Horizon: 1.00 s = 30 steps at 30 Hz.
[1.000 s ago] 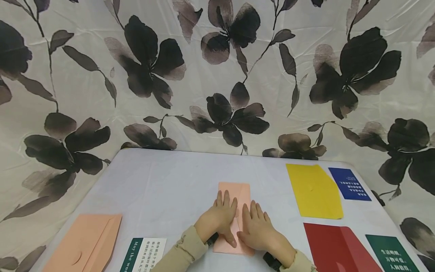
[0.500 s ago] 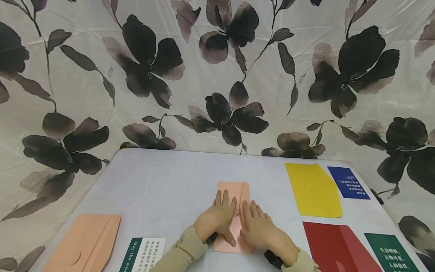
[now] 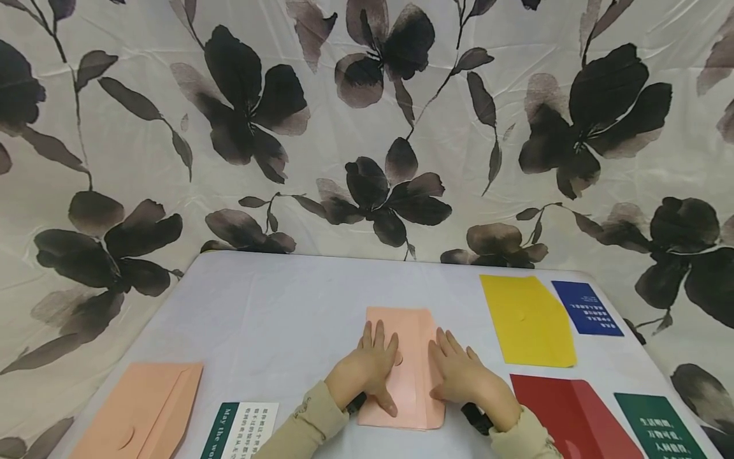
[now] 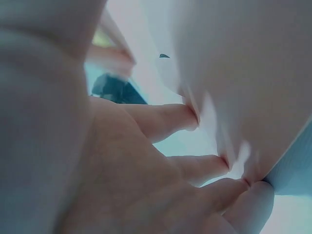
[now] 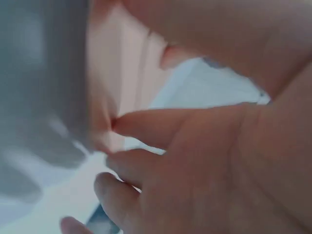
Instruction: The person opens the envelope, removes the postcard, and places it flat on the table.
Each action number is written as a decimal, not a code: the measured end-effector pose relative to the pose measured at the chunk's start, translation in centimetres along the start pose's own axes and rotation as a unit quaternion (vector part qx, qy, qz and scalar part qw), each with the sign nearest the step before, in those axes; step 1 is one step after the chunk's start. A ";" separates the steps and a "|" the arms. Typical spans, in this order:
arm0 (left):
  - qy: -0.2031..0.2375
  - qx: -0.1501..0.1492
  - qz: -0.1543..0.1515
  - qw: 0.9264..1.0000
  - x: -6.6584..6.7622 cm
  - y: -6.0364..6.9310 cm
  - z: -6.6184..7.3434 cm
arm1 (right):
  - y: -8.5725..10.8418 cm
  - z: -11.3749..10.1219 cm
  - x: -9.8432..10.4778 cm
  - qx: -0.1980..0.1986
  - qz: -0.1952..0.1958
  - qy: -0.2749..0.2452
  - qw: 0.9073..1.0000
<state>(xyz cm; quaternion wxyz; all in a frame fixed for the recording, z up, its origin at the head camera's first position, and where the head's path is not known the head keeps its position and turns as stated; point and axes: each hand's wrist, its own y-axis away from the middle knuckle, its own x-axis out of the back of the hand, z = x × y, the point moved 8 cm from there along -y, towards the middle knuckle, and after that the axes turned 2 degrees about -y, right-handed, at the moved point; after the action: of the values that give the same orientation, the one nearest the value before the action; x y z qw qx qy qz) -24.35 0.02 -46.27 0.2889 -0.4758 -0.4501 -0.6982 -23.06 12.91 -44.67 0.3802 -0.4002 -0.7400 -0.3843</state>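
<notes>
A pink envelope [image 3: 410, 398] lies flat at the middle of the table, with a small half-round slot near its centre and a crease along its right side. My left hand [image 3: 364, 368] rests on its left part, fingers straight and spread. On the right edge my right hand [image 3: 469, 373] touches the paper with extended fingers. In the left wrist view, the fingertips of my left hand [image 4: 146, 161] meet the envelope's surface [image 4: 243, 73]. The right wrist view has my right hand [image 5: 195, 165] with fingertips against the pink paper [image 5: 129, 63].
Left of the hands lie another pink envelope [image 3: 137, 405] and a green-and-white printed card [image 3: 241, 427]. To the right are a yellow envelope [image 3: 524, 325], a blue card [image 3: 587, 309], a red envelope [image 3: 564, 414] and a green card [image 3: 659, 424]. Floral cloth [image 3: 321, 127] hangs behind the table.
The folded right side of the middle envelope has spread out to the right, so the envelope looks wider. My right hand has moved right with it; my left hand has stayed put.
</notes>
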 end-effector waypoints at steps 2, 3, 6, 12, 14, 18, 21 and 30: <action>0.002 -0.001 0.000 1.000 0.1 0.1 0.1 | -0.2 0.4 -0.4 -0.010 -0.015 0.008 1.000; 0.004 -0.002 0.001 1.000 0.1 0.1 0.1 | -0.3 0.5 -0.6 -0.014 -0.022 0.011 1.000; 0.003 -0.003 0.003 1.000 0.2 0.2 0.1 | -0.5 0.6 -0.9 -0.016 -0.030 0.023 0.999; 0.000 -0.002 0.006 1.000 0.2 0.2 0.1 | -0.6 0.6 -0.9 -0.014 -0.026 0.031 0.999; -0.002 -0.001 0.007 1.000 0.2 0.2 0.1 | -0.5 0.6 -0.8 -0.014 -0.023 0.028 0.999; -0.001 -0.001 0.005 1.000 0.2 0.1 0.0 | -0.6 0.5 -0.7 -0.007 -0.012 0.017 1.000; -0.001 -0.004 0.000 1.000 0.1 0.2 0.1 | -0.6 0.4 -0.7 -0.003 -0.012 0.003 1.000; -0.007 -0.005 -0.003 1.000 0.1 0.4 0.4 | -0.6 0.6 -0.8 0.013 -0.044 -0.038 0.998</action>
<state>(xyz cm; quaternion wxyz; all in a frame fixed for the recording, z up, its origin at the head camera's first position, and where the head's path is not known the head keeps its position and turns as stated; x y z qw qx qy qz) -23.93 0.23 -45.98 0.2814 -0.4810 -0.4498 -0.6980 -23.40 12.95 -45.73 0.3396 -0.3766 -0.7757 -0.3757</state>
